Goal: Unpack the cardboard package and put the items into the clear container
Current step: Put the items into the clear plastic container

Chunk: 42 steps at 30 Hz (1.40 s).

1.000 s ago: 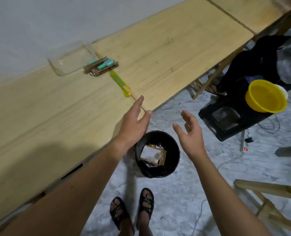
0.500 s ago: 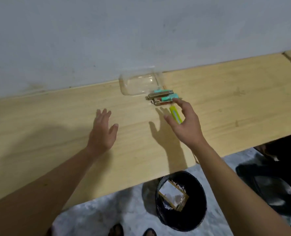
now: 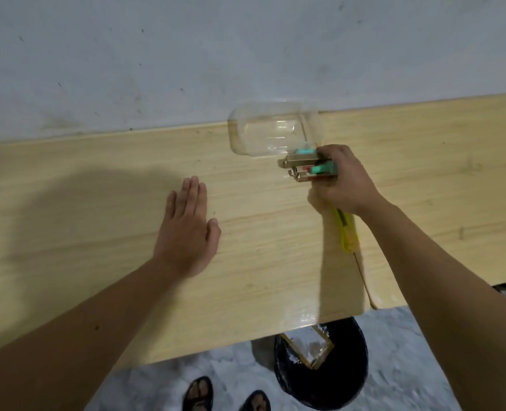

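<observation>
A clear plastic container (image 3: 263,134) stands on the wooden table (image 3: 97,203) against the wall. Just in front of its right corner lie the unpacked items (image 3: 305,167): brown packets with teal and red parts. My right hand (image 3: 343,182) grips these items from the right, fingers curled round them. My left hand (image 3: 186,229) rests flat on the table, fingers straight, well to the left of the container. The cardboard package (image 3: 308,348) lies in a black bin (image 3: 334,381) on the floor below the table edge.
A yellow utility knife (image 3: 348,232) lies on the table under my right wrist, partly hidden. A seam between table boards runs near it. The grey wall stands right behind the container. My sandalled feet (image 3: 225,394) are on the marble floor beside the bin.
My right hand has moved forward from over the knife and closed on the items beside the container. My left hand settled flat on the table. The view shifted up from the bin.
</observation>
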Motion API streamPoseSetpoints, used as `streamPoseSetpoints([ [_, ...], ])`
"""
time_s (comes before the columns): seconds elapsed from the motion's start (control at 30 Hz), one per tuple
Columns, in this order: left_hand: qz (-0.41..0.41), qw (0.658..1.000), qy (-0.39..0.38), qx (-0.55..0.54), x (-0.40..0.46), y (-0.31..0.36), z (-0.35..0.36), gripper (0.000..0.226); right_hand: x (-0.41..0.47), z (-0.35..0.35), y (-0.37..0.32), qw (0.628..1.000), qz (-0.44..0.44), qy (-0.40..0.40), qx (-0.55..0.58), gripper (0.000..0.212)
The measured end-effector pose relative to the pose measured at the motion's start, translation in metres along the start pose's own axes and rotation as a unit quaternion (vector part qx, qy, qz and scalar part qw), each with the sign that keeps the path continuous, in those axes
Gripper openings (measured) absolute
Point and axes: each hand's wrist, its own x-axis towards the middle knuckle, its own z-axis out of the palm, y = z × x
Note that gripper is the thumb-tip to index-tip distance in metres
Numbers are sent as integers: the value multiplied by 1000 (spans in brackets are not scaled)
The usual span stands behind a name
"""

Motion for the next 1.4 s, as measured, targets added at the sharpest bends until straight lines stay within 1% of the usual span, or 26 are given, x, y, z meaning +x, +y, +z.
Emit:
streamPoseSetpoints([
  [0.07, 1, 1000, 6, 3, 0, 0, 1, 78, 4, 0, -1, 999, -1, -7, -35, 75],
  [0.13, 2, 1000, 5, 7, -1, -1, 2, 78, 8, -1, -3, 997, -5, -32, -76, 76],
  [0.27, -2, 1000, 0, 3, 0, -1, 2, 78, 13, -8, 0, 994, -24, -73, -76, 75],
  [0.37, -1, 1000, 3, -2, 0, -2, 4, 78, 17, -13, -3, 989, -43, -89, -110, 74],
  [0.5, 2, 1000, 3, -1, -1, -3, 4, 77, 13, -17, -13, 986, -65, -71, -139, 81],
  [0.57, 4, 1000, 7, -4, -2, -3, 4, 77, 9, -20, -18, 984, -91, -59, -142, 81],
  [0.73, 16, 1000, 23, -11, -3, -4, 4, 75, 8, -35, -39, 983, -149, -25, -107, 74],
  [0.93, 14, 999, 17, -23, -3, -5, 2, 74, 57, -52, -74, 985, -156, 3, -77, 76],
  [1.0, 13, 999, 15, -27, -3, -5, 2, 74, 75, -49, -80, 984, -147, -11, -96, 76],
  [1.1, 14, 999, 13, -29, -2, -6, 3, 75, 94, -35, -80, 984, -128, -59, -109, 75],
  [1.2, 12, 999, 13, -30, -1, -7, 4, 75, 107, -19, -77, 982, -118, -103, -103, 71],
  [1.3, 8, 999, 13, -32, -2, -6, 4, 75, 117, -11, -75, 982, -89, -146, -85, 70],
  [1.4, 6, 999, 12, -32, -4, -6, 3, 75, 125, -10, -75, 975, -96, -171, -103, 72],
])
